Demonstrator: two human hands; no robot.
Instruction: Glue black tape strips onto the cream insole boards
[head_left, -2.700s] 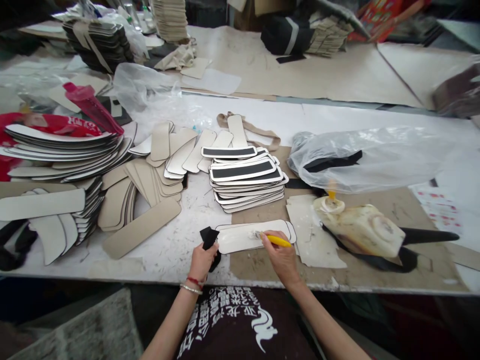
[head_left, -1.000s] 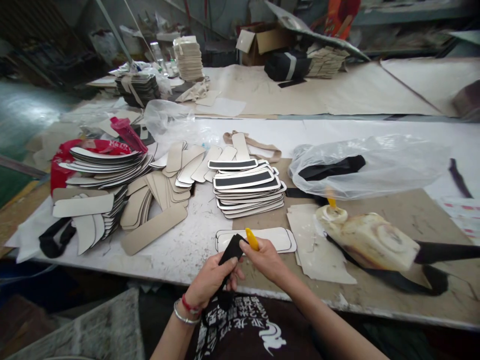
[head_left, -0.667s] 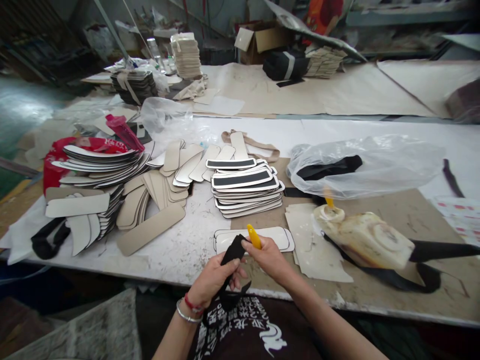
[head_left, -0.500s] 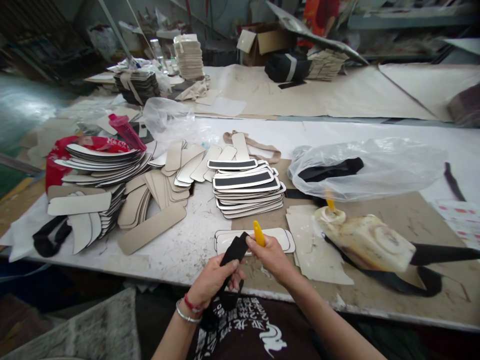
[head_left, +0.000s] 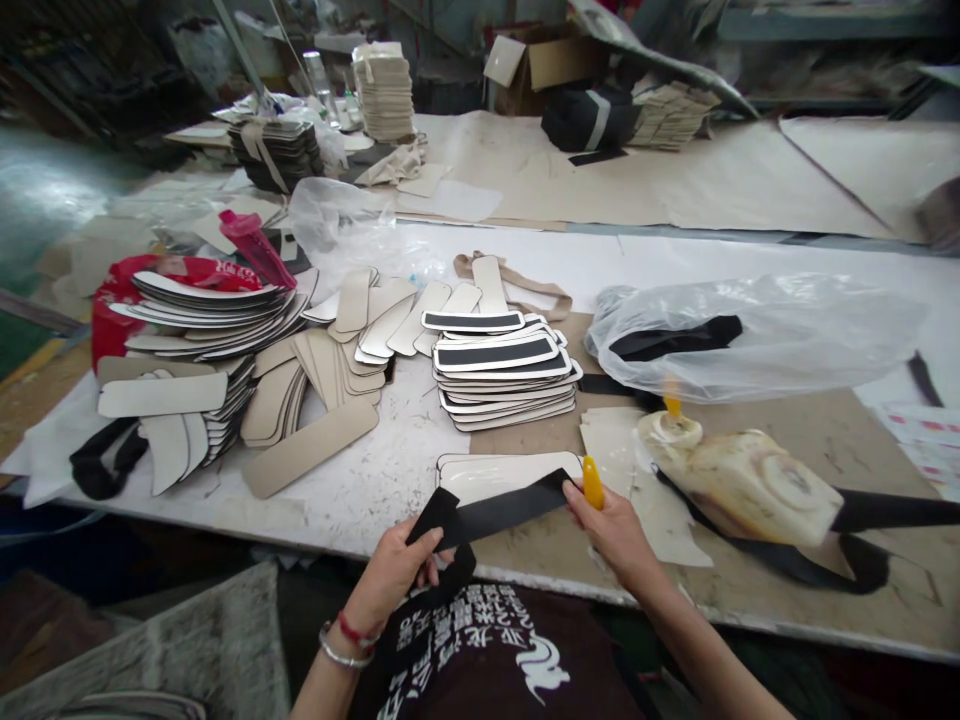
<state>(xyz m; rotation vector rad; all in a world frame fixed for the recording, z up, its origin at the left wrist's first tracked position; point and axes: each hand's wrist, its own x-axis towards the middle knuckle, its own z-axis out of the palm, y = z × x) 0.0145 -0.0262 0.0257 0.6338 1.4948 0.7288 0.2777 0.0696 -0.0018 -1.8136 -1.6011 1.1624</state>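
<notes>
A black strip (head_left: 510, 512) is stretched between my two hands above the table's front edge. My left hand (head_left: 409, 562) is closed on its folded left end, with more black material hanging below. My right hand (head_left: 607, 520) pinches the strip's right end and also holds a yellow tool (head_left: 592, 484). Just behind the strip lie white rounded panels (head_left: 510, 472). Farther back is a stack of white panels (head_left: 502, 385), the upper ones with black strips on them.
Loose beige panels (head_left: 311, 450) and curved panels (head_left: 202, 325) cover the left side. At right are a stained plastic container (head_left: 757, 485) with a yellow handle in its opening, a black strap and a clear plastic bag (head_left: 810, 335). A pink object (head_left: 259, 248) lies at the back left.
My right hand has moved right with the yellow tool, and the black strip now spans the gap between my hands. My left hand has shifted slightly left. The view has shifted a little.
</notes>
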